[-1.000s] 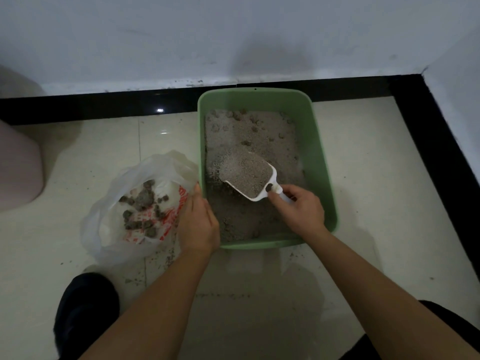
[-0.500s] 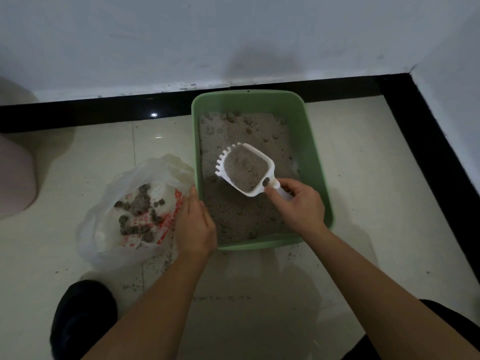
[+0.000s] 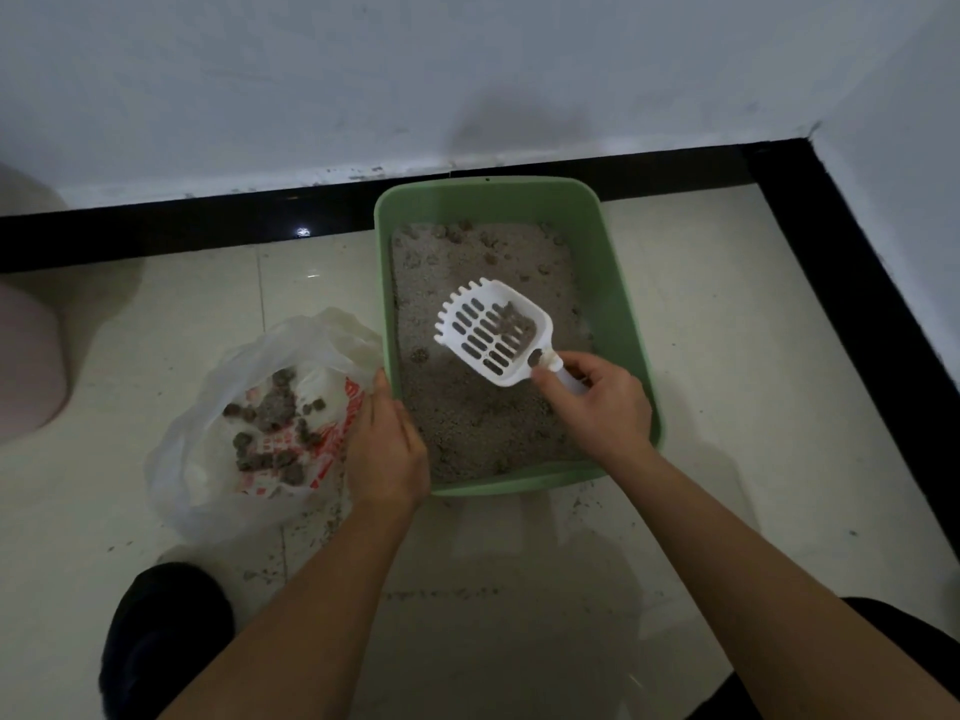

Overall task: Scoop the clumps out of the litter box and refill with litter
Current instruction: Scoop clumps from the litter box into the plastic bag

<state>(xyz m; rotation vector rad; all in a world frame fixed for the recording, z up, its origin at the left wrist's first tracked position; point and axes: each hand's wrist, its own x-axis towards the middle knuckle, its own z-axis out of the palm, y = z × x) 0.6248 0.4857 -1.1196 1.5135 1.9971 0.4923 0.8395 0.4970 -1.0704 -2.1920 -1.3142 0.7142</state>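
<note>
A green litter box [image 3: 626,324] sits on the tiled floor against the wall, filled with grey litter [image 3: 467,418] and several small clumps near its far end. My right hand [image 3: 597,402] grips the handle of a white slotted scoop [image 3: 491,332], held above the litter with a small grey clump [image 3: 514,322] left in it. To the left lies a clear plastic bag [image 3: 208,459] with red print, holding several dark clumps [image 3: 270,423]. My left hand [image 3: 387,449] holds the bag's edge beside the box's left wall.
A pale pink object [image 3: 26,356] stands at the far left. A black skirting strip [image 3: 857,283] runs along both walls, meeting at the right corner. Spilled grains [image 3: 311,532] dot the floor near the bag. A dark shoe or knee [image 3: 166,636] is at the lower left.
The scoop was heaped with litter a second ago; the loose litter has sifted out through the slots, leaving a small clump. The scoop has risen slightly. My left hand stays on the bag.
</note>
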